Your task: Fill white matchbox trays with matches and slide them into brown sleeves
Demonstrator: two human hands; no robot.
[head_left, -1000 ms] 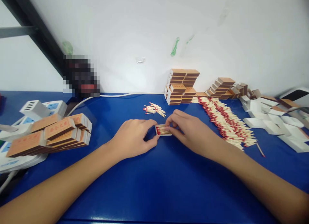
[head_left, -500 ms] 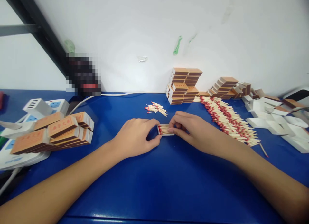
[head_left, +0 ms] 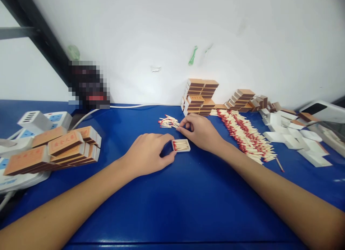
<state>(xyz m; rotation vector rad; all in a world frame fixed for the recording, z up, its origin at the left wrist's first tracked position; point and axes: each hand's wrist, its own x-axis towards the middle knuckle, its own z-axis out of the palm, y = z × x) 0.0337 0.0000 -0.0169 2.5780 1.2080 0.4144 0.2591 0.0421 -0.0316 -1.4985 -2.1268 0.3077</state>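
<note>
A small open matchbox tray filled with red-tipped matches lies on the blue table. My left hand grips its left end between thumb and fingers. My right hand reaches past the tray to a small loose pile of matches, its fingertips pinched together at the pile's right edge. Whether a match is between those fingertips I cannot make out.
A long heap of matches lies right of the hands. Stacked brown matchboxes stand at the wall, more at the left over white power strips. Empty white trays lie far right.
My right hand has left the tray and moved up and back to the small match pile. My left hand stays on the tray.
</note>
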